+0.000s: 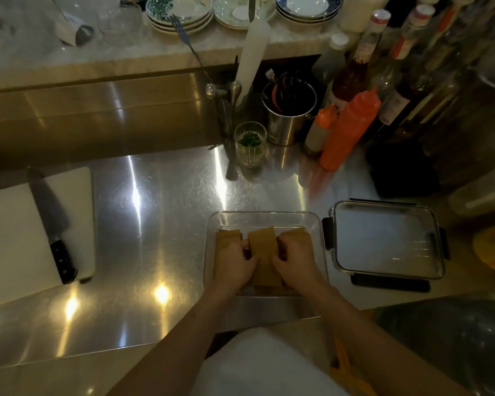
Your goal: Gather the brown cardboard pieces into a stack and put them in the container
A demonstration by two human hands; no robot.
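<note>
I see left hand [235,260] and right hand [295,260] both inside the clear container [212,252], fingers curled onto the brown cardboard pieces [263,252] lying between and under them, lid [386,241] at 3 o'clock, knife [52,224] at 9.

Bare forearms, white apron [257,364]

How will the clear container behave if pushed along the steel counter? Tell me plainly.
The clear container probably slides easily, since the steel counter looks smooth and shiny. It seems unlikely to tip, being low and wide. With only cardboard pieces inside, it is likely light, so push gently.
</note>
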